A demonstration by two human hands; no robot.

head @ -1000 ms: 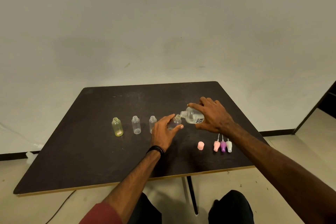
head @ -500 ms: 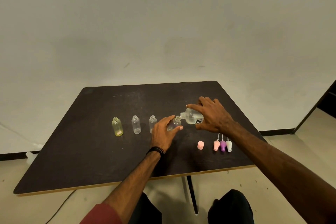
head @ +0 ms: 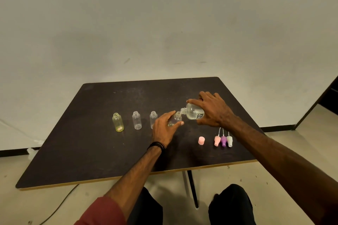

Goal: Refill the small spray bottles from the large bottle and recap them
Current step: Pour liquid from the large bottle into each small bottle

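My right hand [head: 214, 110] grips the large clear bottle [head: 193, 112], tipped on its side with its open neck at the mouth of a small clear bottle [head: 176, 118]. My left hand [head: 164, 128] holds that small bottle upright on the dark table [head: 91, 151]. To its left stand three uncapped small bottles: a yellow one [head: 118, 122] and two clear ones [head: 136, 120] [head: 153, 119]. Near the front right lie a pink cap [head: 201, 140] and three spray heads, pink [head: 217, 140], purple [head: 223, 140] and white [head: 229, 141].
The table's front edge [head: 128, 178] runs just before my knees, and its leg [head: 192, 188] stands between them. A cable [head: 60, 204] trails on the floor at the left. A plain wall rises behind the table.
The large bottle has risen and tipped slightly more steeply over the small bottle's mouth. My left hand has stayed on the small bottle.
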